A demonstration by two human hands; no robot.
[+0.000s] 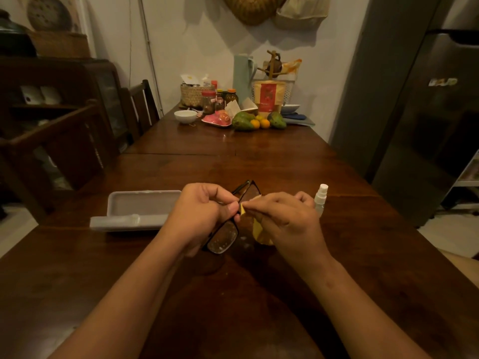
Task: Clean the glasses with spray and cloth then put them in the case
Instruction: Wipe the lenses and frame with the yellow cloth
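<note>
My left hand [204, 213] grips dark-framed glasses [224, 237] at the bridge, holding them above the wooden table [259, 161]. The near lens shows wet speckles. My right hand [282, 216] pinches a yellow cloth [259, 233] against the far lens. A small clear spray bottle [320, 199] with a white cap stands upright just right of my right hand. The grey glasses case [137, 209] lies open on the table to the left of my left hand, with nothing inside.
At the far end of the table stand a white bowl [185, 116], jars, a woven basket [193, 94], fruit [255, 121] and a red pouch [268, 99]. Wooden chairs [140, 107] line the left side. A fridge [427, 120] stands at the right.
</note>
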